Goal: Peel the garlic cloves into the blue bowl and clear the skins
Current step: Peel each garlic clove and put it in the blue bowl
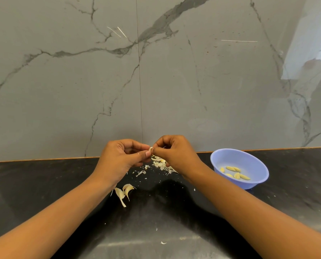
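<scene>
Inside blue bowl, peeled cloves.

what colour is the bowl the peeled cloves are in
Light blue, leaning lavender: the bowl shows plainly in the head view, right of the hands.

A grey marble-look wall fills most of the view, crossed by dark branching veins. A thin vertical seam divides it into two slabs. At the upper right a pale patch of reflected light glows on its polished face. Below, a glossy black stone table meets the wall along a narrow orange-brown strip.
</scene>
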`<state>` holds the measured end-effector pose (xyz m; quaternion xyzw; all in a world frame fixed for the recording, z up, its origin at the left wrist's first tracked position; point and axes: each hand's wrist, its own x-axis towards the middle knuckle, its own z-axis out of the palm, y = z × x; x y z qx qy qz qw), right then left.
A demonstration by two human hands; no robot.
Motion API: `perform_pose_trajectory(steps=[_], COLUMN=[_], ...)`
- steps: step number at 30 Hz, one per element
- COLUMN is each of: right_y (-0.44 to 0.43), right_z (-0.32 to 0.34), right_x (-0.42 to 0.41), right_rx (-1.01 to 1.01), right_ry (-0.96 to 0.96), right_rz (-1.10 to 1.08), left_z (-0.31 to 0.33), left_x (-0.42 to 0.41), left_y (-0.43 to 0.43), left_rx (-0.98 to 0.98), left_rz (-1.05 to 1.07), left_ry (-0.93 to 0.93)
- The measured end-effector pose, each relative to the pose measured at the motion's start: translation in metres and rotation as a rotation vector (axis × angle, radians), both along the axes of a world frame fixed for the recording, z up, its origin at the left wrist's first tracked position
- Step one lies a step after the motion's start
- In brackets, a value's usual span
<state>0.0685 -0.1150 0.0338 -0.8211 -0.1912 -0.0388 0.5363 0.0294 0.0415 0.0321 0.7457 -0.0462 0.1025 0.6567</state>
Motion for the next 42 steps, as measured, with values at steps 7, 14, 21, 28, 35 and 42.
perform_pose_trajectory(steps=[7, 14, 21, 28, 35, 42], right_y=[-0.003, -0.024, -0.030, -0.031, -0.025, -0.012], right_z=[-0.002, 0.010, 0.014, 0.012, 0.013, 0.004], right_x=[0.005, 0.019, 0.021, 0.021, 0.014, 0.008], right_rx=[-0.069, -0.449, -0.400, -0.355, -0.339, -0.245], right_ry=[-0.053, -0.054, -0.126, -0.126, -0.052, 0.005], right_rz=[-0.028, 0.019, -0.062, -0.008, 0.097, 0.071], left_z=[0.001, 0.003, 0.001, 0.000, -0.005, -0.006], left_x=[0.001, 0.000, 0.000, 0.002, 0.006, 0.006], left_y=[0.000, 0.005, 0.004, 0.006, 0.009, 0.010], left_rx=[-0.221, -0.322, -0.104, 0.233, 0.402, 0.572], left_rz=[-0.038, -0.077, -0.022, 0.008, 0.035, 0.133], left_ry=[0.150, 0.261, 0.183, 0.026, -0.011, -0.152])
